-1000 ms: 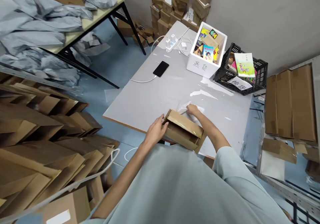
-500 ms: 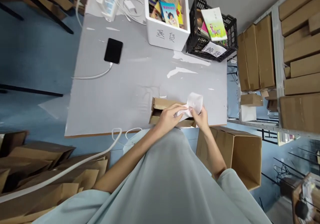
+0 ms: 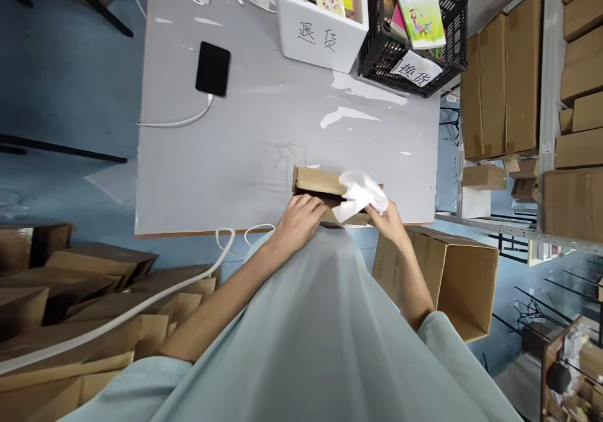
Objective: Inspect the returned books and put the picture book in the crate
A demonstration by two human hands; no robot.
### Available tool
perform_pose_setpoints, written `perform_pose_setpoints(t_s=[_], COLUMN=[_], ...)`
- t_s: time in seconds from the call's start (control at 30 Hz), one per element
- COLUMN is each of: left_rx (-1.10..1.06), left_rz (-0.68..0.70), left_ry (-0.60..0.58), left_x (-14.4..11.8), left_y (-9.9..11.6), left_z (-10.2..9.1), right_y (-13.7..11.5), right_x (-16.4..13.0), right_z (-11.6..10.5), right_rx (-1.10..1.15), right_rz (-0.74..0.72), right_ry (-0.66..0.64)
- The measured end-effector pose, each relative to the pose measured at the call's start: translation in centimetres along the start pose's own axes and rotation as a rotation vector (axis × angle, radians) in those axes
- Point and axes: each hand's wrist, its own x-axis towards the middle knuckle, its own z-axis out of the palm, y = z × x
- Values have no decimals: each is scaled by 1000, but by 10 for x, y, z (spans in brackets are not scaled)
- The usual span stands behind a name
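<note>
A small cardboard box [image 3: 323,179] with an open slot along its top lies at the table's near edge. My left hand [image 3: 301,218] is at its near left side, the fingers closed over the edge. A crumpled, curling piece of thin white paper [image 3: 360,191] hangs over the box's right part and hides some of it. My right hand [image 3: 390,222] pinches this paper by its right end between thumb and fingers. The inside of the box looks dark, and I cannot make out its contents.
At the back of the grey table [image 3: 188,183] stand a white foam box [image 3: 313,39] and a black crate [image 3: 377,58], both holding books. A black phone [image 3: 213,69] lies on a cable. Right of my knees is an open carton [image 3: 424,259]; flattened cartons [image 3: 108,284] lie left.
My left hand has let go of the white paper and moved left and down onto the box. The paper, now only in my right hand, has flattened out of its loop. The view has shifted.
</note>
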Motion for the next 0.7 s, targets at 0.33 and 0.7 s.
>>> perform_pose_setpoints(t_s=[0.33, 0.7], left_rx=[-6, -172], left_rz=[22, -367], left_ry=[171, 580], left_x=[-41, -57], left_y=[6, 3], left_z=[24, 19], right_y=[10, 27], right_x=[42, -2], right_z=[34, -12], right_rx=[-509, -553], right_rz=[-186, -257], right_ry=[-274, -58])
